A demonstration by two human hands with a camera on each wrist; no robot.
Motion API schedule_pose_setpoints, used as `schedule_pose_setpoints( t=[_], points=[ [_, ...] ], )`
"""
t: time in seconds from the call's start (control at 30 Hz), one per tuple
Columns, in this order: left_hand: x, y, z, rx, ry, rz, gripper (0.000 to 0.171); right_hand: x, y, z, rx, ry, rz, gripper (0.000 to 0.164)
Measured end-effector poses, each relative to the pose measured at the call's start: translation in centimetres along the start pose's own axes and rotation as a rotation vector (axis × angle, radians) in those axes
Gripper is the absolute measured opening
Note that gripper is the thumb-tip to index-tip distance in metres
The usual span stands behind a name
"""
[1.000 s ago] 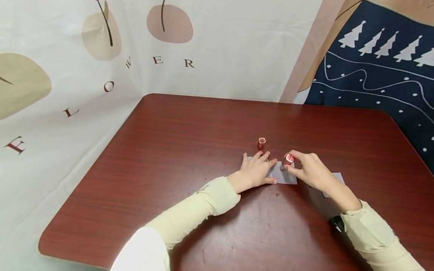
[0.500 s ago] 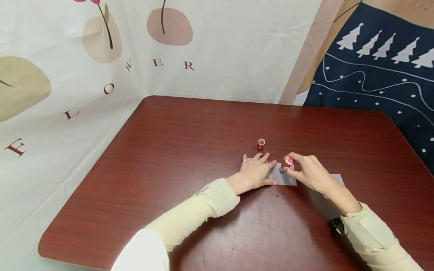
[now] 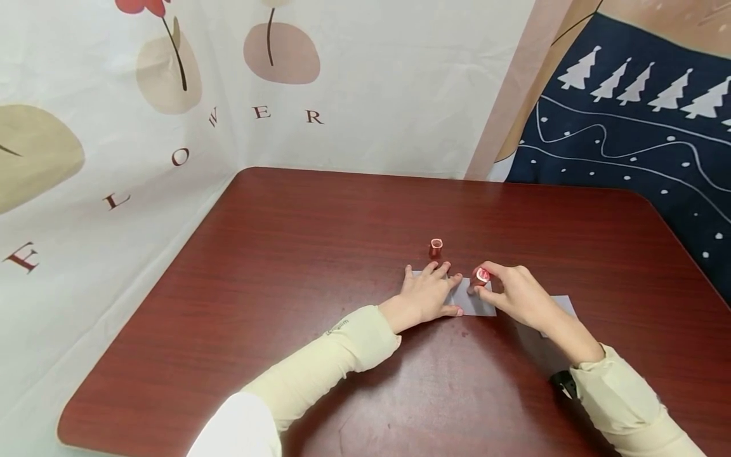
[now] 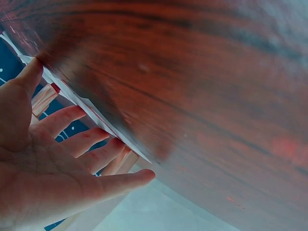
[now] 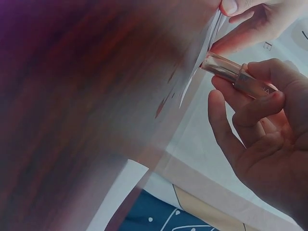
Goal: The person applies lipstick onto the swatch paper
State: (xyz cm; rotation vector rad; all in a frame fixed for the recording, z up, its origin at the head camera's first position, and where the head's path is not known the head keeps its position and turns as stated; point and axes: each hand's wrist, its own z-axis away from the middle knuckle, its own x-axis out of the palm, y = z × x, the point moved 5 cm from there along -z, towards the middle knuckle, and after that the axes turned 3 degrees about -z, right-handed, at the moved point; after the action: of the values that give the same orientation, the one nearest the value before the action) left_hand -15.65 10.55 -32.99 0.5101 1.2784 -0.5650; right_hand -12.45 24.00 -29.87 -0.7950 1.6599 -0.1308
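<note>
My right hand (image 3: 522,295) pinches a lipstick (image 3: 481,279), its red-labelled base end up and its metallic tube (image 5: 221,66) pointing down at a pale paper sheet (image 3: 480,306). A bit of red (image 4: 55,88) shows where the tube's end meets the paper in the left wrist view. Spread fingers and thumb of my left hand (image 3: 422,298) rest on the paper's left part, covering much of it. Just beyond those fingertips an open-topped coppery cap (image 3: 436,247) stands upright on the table.
A second pale sheet (image 3: 562,306) lies under my right forearm, partly hidden. The dark red wooden table (image 3: 320,241) reaches to a white printed curtain (image 3: 388,95) behind and at left. A navy tree-patterned cloth (image 3: 622,133) hangs at the right.
The head view has tilted slightly, so everything sits a little lower and further left. Both hands, the lipstick and the cap keep nearly the same places relative to the paper.
</note>
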Motion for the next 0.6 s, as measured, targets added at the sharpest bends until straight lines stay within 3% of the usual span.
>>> schedule_pose_setpoints(
  t=[0.6],
  points=[
    [0.21, -0.08, 0.06, -0.001, 0.001, 0.004, 0.068, 0.08, -0.26, 0.33, 0.024, -0.01, -0.01, 0.023]
  ],
)
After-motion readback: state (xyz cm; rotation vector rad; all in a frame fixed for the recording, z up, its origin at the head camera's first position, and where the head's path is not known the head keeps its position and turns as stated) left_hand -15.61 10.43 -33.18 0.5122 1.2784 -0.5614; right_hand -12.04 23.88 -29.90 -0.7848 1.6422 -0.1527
